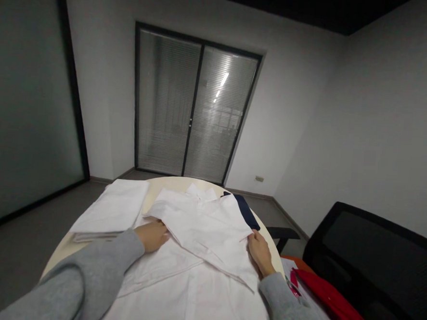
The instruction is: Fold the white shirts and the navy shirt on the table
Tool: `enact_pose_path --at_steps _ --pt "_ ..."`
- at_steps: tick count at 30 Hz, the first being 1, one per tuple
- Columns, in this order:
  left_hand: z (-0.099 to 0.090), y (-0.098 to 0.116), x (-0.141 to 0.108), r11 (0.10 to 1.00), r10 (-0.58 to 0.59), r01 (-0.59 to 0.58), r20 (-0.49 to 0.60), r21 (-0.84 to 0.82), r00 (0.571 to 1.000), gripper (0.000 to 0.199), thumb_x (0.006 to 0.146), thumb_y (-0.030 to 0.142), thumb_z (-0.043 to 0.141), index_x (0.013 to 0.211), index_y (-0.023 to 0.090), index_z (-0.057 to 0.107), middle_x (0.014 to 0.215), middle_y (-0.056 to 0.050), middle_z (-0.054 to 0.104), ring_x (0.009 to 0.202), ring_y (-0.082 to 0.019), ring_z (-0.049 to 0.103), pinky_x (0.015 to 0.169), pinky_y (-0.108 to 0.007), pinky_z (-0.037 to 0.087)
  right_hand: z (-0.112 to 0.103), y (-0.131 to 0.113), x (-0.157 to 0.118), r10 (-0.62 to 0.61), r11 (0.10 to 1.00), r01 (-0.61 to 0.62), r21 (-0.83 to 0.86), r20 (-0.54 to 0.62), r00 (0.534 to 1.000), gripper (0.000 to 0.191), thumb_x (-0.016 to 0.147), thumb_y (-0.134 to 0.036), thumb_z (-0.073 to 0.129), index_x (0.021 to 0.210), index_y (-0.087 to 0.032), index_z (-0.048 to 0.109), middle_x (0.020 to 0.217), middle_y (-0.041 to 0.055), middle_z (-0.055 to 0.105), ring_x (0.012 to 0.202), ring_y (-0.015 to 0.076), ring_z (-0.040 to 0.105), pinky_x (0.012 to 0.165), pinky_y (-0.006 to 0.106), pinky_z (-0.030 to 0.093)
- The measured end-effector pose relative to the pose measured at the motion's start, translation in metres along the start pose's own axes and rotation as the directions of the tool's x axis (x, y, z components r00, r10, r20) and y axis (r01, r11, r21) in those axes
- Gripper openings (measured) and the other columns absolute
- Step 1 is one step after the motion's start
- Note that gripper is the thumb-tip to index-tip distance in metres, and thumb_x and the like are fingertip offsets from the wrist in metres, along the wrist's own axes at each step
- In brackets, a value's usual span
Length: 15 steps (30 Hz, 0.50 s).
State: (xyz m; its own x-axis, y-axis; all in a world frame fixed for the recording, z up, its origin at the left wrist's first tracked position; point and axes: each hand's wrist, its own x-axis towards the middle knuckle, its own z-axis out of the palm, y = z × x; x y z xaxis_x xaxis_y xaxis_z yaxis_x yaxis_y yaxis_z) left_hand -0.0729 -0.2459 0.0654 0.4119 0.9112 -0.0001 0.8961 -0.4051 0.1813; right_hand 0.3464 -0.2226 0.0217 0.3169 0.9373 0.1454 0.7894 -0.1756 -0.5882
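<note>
A white collared shirt (195, 226) lies spread on the round table, its collar toward the far edge. Both sleeves cross over its front, and the lower part runs out of view at the bottom. On the shirt's left side, my left hand (153, 235) is closed with curled fingers at the cloth's edge, the fingertips partly hidden. At the opposite edge, my right hand (259, 249) pinches the fabric near the shoulder and side.
Folded white cloth (115, 204) lies on the table's left side. Dark blue cloth (245, 211) sits at the right rim of the table (161, 182). A black mesh chair (369, 266) stands at right, with red fabric (330, 295) beside it.
</note>
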Motion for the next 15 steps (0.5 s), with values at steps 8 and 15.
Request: enact_pose_path --at_steps 8,15 --pt "0.006 0.019 -0.145 0.985 -0.006 0.023 0.101 -0.171 0.995 0.066 0.100 0.052 0.050 0.162 0.040 0.033 0.169 0.004 0.026 0.156 -0.029 0.027 0.128 -0.049 0.026 0.006 0.016 0.007 -0.062 0.998 0.062 0.016 -0.029 0.998 0.044 0.094 -0.040 0.041 0.127 -0.021 0.064 0.098 0.0095 0.077 0.093 0.0264 0.070 0.080 0.033 0.046" --pt "0.037 0.009 -0.165 0.993 -0.044 0.042 -0.014 -0.110 0.999 0.061 0.103 0.061 0.042 0.161 0.047 0.030 0.169 0.007 0.025 0.156 -0.031 0.028 0.128 -0.055 0.027 0.003 0.015 0.003 -0.110 0.987 0.109 -0.120 -0.002 0.994 0.042 0.099 -0.039 0.038 0.130 -0.020 0.058 0.099 0.0104 0.075 0.095 0.0285 0.070 0.078 0.034 0.045"
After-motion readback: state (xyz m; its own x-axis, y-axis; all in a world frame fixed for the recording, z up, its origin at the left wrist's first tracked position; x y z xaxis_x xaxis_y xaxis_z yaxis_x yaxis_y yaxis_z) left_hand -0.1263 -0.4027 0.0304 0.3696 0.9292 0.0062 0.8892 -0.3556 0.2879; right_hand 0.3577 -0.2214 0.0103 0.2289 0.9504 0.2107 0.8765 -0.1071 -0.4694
